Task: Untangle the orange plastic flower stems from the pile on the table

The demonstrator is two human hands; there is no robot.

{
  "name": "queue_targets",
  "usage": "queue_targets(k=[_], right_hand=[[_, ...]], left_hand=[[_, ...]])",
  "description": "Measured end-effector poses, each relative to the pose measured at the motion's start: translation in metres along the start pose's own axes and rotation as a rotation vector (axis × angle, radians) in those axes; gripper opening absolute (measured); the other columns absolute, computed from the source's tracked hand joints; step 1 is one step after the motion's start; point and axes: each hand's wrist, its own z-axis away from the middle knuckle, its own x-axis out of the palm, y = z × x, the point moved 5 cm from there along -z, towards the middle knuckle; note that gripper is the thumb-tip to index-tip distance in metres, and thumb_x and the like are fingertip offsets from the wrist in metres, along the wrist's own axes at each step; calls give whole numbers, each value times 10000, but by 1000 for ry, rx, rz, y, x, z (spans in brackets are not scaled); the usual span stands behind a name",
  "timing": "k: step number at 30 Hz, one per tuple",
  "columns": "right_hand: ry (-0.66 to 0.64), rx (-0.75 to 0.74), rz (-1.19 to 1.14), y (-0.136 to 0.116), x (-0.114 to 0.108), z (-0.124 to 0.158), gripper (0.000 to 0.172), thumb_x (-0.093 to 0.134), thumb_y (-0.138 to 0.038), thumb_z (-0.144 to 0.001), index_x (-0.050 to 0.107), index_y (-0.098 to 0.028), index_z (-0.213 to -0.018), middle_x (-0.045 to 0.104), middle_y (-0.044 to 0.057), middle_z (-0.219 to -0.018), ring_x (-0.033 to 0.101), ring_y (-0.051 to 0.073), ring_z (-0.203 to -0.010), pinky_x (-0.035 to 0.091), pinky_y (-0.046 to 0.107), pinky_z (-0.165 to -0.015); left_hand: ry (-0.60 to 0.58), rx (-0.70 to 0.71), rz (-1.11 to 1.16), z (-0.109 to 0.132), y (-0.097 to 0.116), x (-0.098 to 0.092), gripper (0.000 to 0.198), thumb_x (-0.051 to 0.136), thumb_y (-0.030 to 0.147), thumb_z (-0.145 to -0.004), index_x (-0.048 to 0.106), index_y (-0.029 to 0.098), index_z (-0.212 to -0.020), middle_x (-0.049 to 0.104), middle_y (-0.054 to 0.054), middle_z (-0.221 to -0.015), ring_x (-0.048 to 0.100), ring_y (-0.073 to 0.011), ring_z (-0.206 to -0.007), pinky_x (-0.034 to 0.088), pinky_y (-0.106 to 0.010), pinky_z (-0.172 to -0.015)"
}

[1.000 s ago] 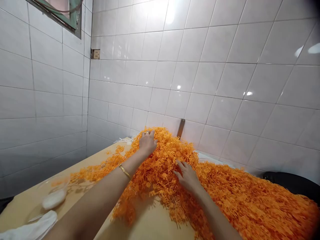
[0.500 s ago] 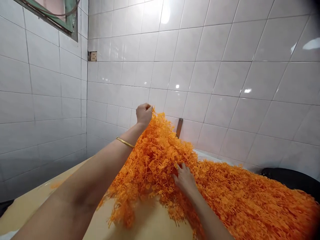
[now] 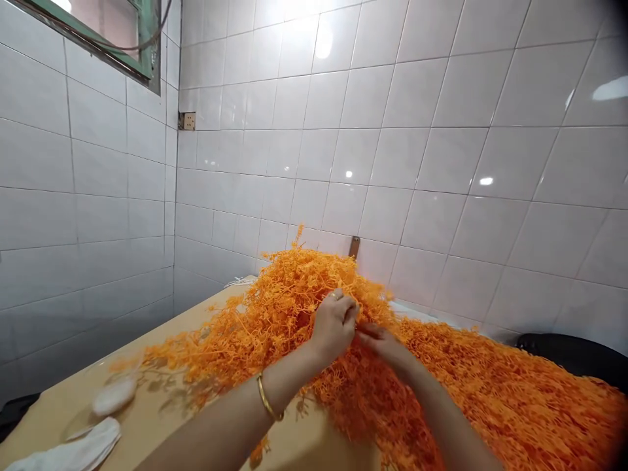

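A large heap of feathery orange sprigs [image 3: 284, 288] lies across the tan tabletop [image 3: 161, 418]. My left hand [image 3: 336, 326], with a gold bracelet on its wrist, is closed in a fist at the front of the heap, pinching some sprigs. Just to its right, my right hand [image 3: 387, 350] reaches into the same sprigs, its fingers bent around them and its fingertips partly hidden. The two hands almost touch. Loose sprigs spread out to the left of the heap.
A thick layer of orange strands [image 3: 515, 392] covers the right side, with a black round object [image 3: 574, 350] behind it. At lower left lie a white cloth [image 3: 83, 448] and a pale oval object [image 3: 114, 396]. White tiled walls [image 3: 275, 150] close off the back and left.
My left hand has come down and to the right from the top of the raised sprigs, close to my right hand. The heap has dropped lower and spread leftward.
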Motion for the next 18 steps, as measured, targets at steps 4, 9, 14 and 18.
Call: queue_targets(k=[4,9,14,18], right_hand=[[85,-12,15,-26,-49,13,311,465,-423,-707,635,-210,-857,634,67,-873,559,211,-858,447,310,-660],[290,-273,247,-97,-54,21,313,398,-360,-759,612,-196,-917,595,72,-931,524,203,-922,405,300,-777],[203,-145,550,-104,-13,4,707,567,-379,-648,304,-228,-1287,467,113,-1096,491,249,-967,394,331,-768],[252,-126,648,-95,-16,-8,564,475,-160,-676,394,-217,-1231,523,104,-952,544,210,-824,395,277,-675]], left_hand=[[37,-95,-100,28,-8,14,188,418,182,-779,484,168,-603,463,-7,-646,431,-124,-659,319,-248,-607],[15,-71,-111,41,3,39,186,398,162,-776,543,181,-661,522,-40,-704,465,-152,-680,358,-288,-621],[-11,40,-57,57,16,57,256,404,107,-730,570,195,-904,582,-78,-879,506,-211,-820,402,-363,-705],[-81,152,-43,67,13,45,385,426,214,-768,439,147,-1147,523,-130,-1026,479,-234,-925,421,-394,-764]])
